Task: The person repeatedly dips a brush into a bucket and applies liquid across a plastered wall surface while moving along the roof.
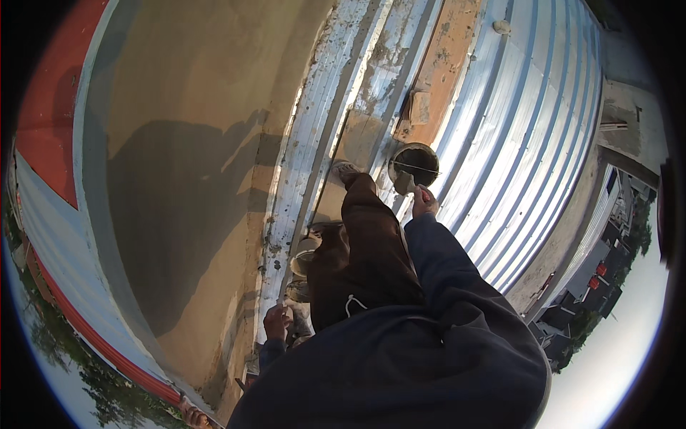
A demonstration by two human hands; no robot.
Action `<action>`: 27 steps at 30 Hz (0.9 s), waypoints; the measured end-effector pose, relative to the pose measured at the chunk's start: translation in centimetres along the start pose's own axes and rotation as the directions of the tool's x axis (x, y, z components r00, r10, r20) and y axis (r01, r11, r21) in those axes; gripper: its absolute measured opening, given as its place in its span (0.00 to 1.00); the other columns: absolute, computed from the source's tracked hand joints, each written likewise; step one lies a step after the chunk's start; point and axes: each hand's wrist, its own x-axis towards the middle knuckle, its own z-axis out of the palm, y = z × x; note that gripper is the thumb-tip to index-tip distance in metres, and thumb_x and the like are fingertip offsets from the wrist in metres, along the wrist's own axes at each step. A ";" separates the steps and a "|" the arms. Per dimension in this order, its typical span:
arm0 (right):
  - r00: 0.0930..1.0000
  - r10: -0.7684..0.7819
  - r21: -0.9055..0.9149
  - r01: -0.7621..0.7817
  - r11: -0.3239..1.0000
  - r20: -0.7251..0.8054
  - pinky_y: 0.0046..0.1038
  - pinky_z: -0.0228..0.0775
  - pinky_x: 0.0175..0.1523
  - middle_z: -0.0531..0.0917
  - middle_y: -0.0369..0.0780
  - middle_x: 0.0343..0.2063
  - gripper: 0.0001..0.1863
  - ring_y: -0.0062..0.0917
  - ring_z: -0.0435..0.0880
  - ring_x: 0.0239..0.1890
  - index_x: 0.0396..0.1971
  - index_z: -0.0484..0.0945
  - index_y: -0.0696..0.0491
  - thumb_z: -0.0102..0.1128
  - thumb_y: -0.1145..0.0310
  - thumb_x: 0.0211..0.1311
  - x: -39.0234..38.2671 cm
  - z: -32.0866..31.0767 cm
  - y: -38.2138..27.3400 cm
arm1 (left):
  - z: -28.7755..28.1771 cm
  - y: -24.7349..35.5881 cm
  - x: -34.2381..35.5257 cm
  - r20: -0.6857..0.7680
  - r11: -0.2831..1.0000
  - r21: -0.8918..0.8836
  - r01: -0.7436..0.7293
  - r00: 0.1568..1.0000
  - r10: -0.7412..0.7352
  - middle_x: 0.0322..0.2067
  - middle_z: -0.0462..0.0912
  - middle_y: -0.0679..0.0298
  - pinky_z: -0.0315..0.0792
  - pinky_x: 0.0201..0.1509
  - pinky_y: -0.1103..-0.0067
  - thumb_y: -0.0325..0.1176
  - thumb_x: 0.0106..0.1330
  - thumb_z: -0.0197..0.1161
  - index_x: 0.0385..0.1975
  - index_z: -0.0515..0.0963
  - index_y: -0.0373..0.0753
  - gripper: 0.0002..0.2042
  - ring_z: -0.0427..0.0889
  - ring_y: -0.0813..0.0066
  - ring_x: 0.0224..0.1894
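My right hand [426, 203] is closed around the red handle of a trowel [404, 183]. The trowel's mortar-smeared blade sits at the near rim of a dark round bucket [416, 148], which has a thin wire handle across its mouth. How much the bucket holds is lost in its dark inside. Lower down on the left, my left hand [276, 322] is curled beside the edge of the plastered surface [193, 79]. Its fingers look closed, but what they hold, if anything, cannot be made out. My shoe [346, 170] rests on a dusty board, just left of the bucket.
Shiny corrugated metal sheets [529, 107] spread to the right, with a small lump [501, 27] on them. Beyond the bucket lies an orange-brown plank [446, 57] carrying a small block [419, 108]. A pale roundish object [305, 254] is by my legs. Red panels [53, 107] border the far left.
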 end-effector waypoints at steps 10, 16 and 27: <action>0.999 0.035 -0.128 -0.038 0.991 -0.027 0.34 0.76 0.47 0.87 0.42 0.31 0.18 0.34 0.86 0.37 0.39 0.86 0.46 0.66 0.49 0.55 3.2 -0.3 0.1 | 0.0 2.2 0.3 -0.019 0.998 0.066 -0.011 1.000 0.012 0.37 0.83 0.63 0.68 0.24 0.79 0.38 0.65 0.59 0.46 0.76 0.40 0.13 0.76 0.77 0.24; 0.997 0.082 -0.095 -0.080 0.992 0.013 0.34 0.75 0.47 0.87 0.45 0.33 0.20 0.36 0.86 0.40 0.41 0.85 0.48 0.63 0.48 0.58 3.6 0.4 -2.5 | -0.2 4.7 1.1 -0.027 0.996 0.092 -0.023 0.999 0.025 0.35 0.83 0.63 0.70 0.24 0.79 0.37 0.66 0.59 0.46 0.77 0.39 0.13 0.76 0.77 0.24; 0.986 0.168 -0.100 -0.166 0.981 0.013 0.36 0.75 0.47 0.86 0.46 0.32 0.29 0.39 0.85 0.40 0.39 0.85 0.51 0.60 0.39 0.56 3.2 -2.5 -5.2 | 0.3 7.4 2.6 0.202 0.791 0.293 -0.537 0.843 0.498 0.35 0.82 0.61 0.69 0.23 0.79 0.35 0.65 0.58 0.46 0.76 0.37 0.13 0.75 0.76 0.23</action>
